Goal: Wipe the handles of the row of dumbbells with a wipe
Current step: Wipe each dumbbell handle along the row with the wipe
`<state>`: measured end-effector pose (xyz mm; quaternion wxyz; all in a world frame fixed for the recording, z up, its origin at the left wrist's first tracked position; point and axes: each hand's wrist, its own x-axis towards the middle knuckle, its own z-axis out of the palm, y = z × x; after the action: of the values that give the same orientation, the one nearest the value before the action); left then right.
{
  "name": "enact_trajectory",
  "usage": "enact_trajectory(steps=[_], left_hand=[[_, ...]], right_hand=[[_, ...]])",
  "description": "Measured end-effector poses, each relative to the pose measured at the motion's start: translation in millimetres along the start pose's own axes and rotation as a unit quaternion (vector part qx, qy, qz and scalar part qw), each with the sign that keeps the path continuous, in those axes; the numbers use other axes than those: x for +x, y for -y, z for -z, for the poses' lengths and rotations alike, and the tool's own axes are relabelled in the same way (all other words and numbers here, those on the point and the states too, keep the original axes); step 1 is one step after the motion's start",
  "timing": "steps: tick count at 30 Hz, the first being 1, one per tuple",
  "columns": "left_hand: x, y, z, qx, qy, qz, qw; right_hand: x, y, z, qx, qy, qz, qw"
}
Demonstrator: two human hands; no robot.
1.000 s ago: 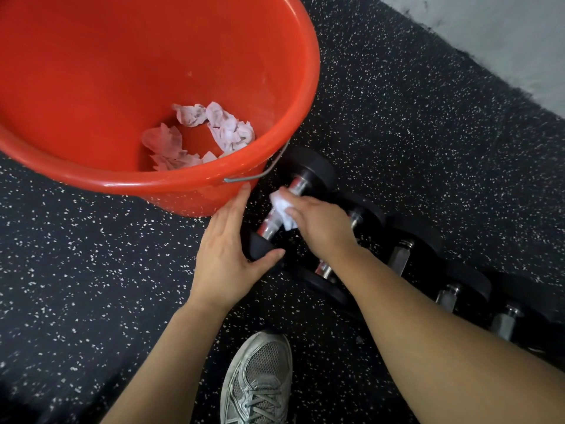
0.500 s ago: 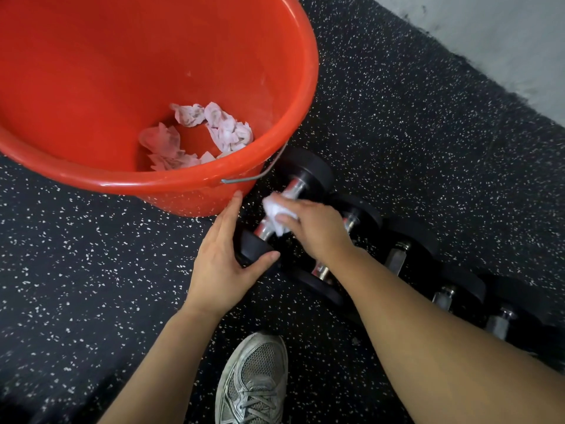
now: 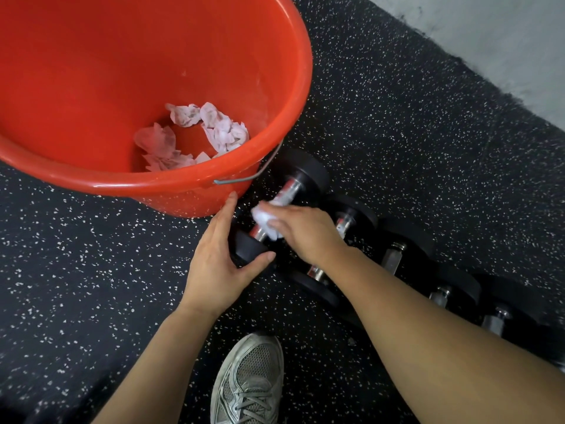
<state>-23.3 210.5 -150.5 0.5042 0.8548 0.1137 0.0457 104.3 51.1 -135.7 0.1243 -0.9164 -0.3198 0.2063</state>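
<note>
Centre frame, the right hand [image 3: 305,232] is closed around a crumpled white wipe [image 3: 265,221], pressing it onto the chrome handle [image 3: 286,192] of the first dumbbell [image 3: 305,175] in the row. The left hand [image 3: 220,264] cups that dumbbell's near black end [image 3: 249,247], thumb under, fingers spread along its side (a loose brace, not a fist). The other dumbbells [image 3: 400,255] run off toward the lower right. A red bucket [image 3: 153,185] fills the upper left, used wipes [image 3: 195,133] inside, touching the first dumbbell's far end. A grey shoe [image 3: 249,381] sits at bottom centre on the speckled floor [image 3: 412,133].
</note>
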Motion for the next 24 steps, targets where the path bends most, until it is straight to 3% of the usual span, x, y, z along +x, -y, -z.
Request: enact_trajectory(steps=[3,5,11,14,17,22,24], left_hand=[[0.1,-0.8,0.8,-0.001,0.003,0.003,1.000],[0.3,-0.3,0.8,0.000,0.005,0.004,1.000],[0.6,2.6,-1.5,-0.006,0.000,-0.004,1.000],[0.8,2.3,-2.6,-0.008,0.000,-0.004,1.000],[0.4,1.3,-1.9,-0.007,0.002,0.002,1.000],[-0.1,0.3,-0.5,0.002,0.006,0.004,1.000],[-0.3,0.5,-0.6,0.004,0.007,0.003,1.000]], right_hand=[[9.2,-7.3,5.0,-0.002,-0.078,-0.107,0.991],[10.1,-5.8,4.3,0.024,-0.090,-0.133,0.987],[-11.7,8.0,-13.8,0.095,0.017,-0.007,0.995],[-8.6,11.2,-10.8,0.069,0.063,0.010,0.996],[-5.5,6.2,1.0,0.026,0.029,0.008,0.999],[5.7,-8.0,-0.9,0.057,-0.085,-0.147,0.984],[4.3,-6.7,-7.8,0.097,-0.083,-0.131,0.983]])
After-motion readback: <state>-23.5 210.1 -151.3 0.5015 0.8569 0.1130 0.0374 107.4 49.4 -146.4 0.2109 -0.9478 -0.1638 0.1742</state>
